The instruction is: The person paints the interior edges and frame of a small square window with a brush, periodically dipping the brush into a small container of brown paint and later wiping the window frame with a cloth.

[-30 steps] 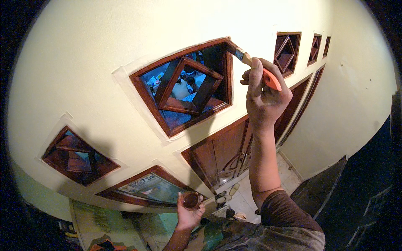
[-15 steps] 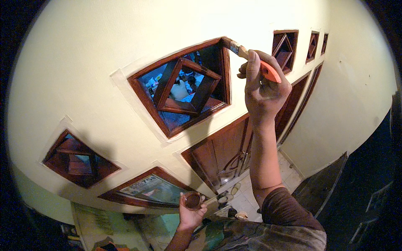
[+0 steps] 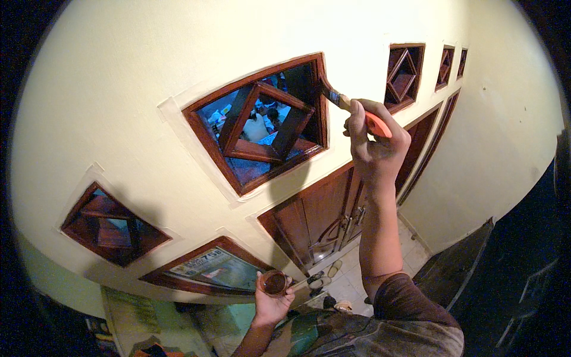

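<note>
Right hand point(image 3: 380, 149) – raised, fingers closed around a paintbrush point(image 3: 338, 98). The thumb presses along the near side of the handle and the fingers curl behind it. The orange end of the handle projects beyond the grip, to the right and downward; the pale neck, metal ferrule and dark bristles project to the upper left. The bristle tips appear to touch the right upright of the brown window frame point(image 3: 325, 128), a little below its upper right corner. The frame therefore lies to the left of the grip, and the knuckles stand clear of it. A tilted square of brown wood sits inside the frame.

Left hand point(image 3: 272, 309) – held low, partly closed about a small cup point(image 3: 273, 284), thumb on its left side and fingers on its right. The cup's mouth faces the camera, showing dark red-brown inside. It appears in front of the lower right part of a lower window point(image 3: 217, 271). Brown double doors point(image 3: 315, 217) stand between the two hands in view, set in the cream wall point(image 3: 137, 71).
</note>
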Demonstrator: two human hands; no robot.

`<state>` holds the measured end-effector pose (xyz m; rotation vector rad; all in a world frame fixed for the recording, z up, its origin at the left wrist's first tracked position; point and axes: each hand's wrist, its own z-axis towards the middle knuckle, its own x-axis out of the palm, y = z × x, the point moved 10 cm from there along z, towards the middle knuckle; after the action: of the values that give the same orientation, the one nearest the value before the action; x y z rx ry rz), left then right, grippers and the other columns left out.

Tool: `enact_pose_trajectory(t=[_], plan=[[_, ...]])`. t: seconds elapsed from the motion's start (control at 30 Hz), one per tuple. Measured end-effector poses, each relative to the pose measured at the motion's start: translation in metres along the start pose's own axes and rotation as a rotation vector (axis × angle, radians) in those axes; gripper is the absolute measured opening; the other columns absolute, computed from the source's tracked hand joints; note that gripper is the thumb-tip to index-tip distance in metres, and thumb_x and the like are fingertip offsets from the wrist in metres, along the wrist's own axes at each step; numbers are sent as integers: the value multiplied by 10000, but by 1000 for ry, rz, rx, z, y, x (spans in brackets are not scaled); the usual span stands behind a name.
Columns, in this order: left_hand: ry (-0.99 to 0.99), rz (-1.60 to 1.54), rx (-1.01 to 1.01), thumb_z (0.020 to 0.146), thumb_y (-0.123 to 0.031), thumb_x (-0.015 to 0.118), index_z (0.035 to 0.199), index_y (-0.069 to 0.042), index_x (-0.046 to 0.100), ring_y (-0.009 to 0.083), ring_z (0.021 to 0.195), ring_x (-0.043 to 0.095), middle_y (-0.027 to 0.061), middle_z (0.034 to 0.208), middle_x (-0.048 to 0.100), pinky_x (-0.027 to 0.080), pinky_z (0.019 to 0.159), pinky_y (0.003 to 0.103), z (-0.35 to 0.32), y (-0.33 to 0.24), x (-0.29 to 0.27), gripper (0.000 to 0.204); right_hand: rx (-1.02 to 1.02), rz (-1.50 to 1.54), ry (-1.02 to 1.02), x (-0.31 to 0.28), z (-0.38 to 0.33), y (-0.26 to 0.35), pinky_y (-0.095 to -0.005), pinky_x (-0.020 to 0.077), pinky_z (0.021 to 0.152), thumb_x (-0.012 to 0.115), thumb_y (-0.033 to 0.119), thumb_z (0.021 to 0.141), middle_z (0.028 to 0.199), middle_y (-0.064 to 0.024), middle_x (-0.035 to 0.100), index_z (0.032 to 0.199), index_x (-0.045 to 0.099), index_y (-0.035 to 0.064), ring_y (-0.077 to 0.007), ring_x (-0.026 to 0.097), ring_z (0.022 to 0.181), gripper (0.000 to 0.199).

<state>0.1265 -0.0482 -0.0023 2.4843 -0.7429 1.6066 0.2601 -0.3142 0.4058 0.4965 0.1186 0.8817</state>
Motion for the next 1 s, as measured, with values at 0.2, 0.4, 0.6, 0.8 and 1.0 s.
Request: enact_pose_trajectory(t=[0.2,0.4,0.6,0.8,1.0], plan=[[-14,-19,-28,1000,-685,440,1081,-96,682,296,772,593,128,979,697,477,634,366,6,6,-5,642,-244,-18,-103,4,7,21,-256,589,645,698,45,973,835,-102,763,1050,746,-41,-135,737,714,125],[-13,-29,-25,1008,-672,430,1078,-91,679,308,773,591,128,980,696,473,630,373,5,12,-7,636,-226,-218,16,10,-38,6,-291,576,699,736,45,923,841,-128,759,987,756,-15,-187,750,747,89],[-53,-2,8,952,-701,508,1055,-106,722,291,740,598,128,976,715,490,637,378,6,6,-20,641,-279,-137,-87,9,-25,27,-267,583,668,723,26,939,846,-130,757,1036,745,-36,-156,737,704,117],[-43,25,-23,994,-670,455,1057,-104,694,293,752,606,109,940,704,475,635,375,3,11,-10,618,-281,-234,-30,15,-59,0,-344,549,596,748,10,878,770,-119,703,966,729,9,-224,675,621,90],[-61,9,-34,967,-695,481,1062,-105,703,300,739,594,112,965,707,480,620,378,5,8,-29,638,-288,-144,-86,9,-51,27,-337,564,637,763,-26,862,818,-158,722,1036,726,-29,-256,710,684,177]])
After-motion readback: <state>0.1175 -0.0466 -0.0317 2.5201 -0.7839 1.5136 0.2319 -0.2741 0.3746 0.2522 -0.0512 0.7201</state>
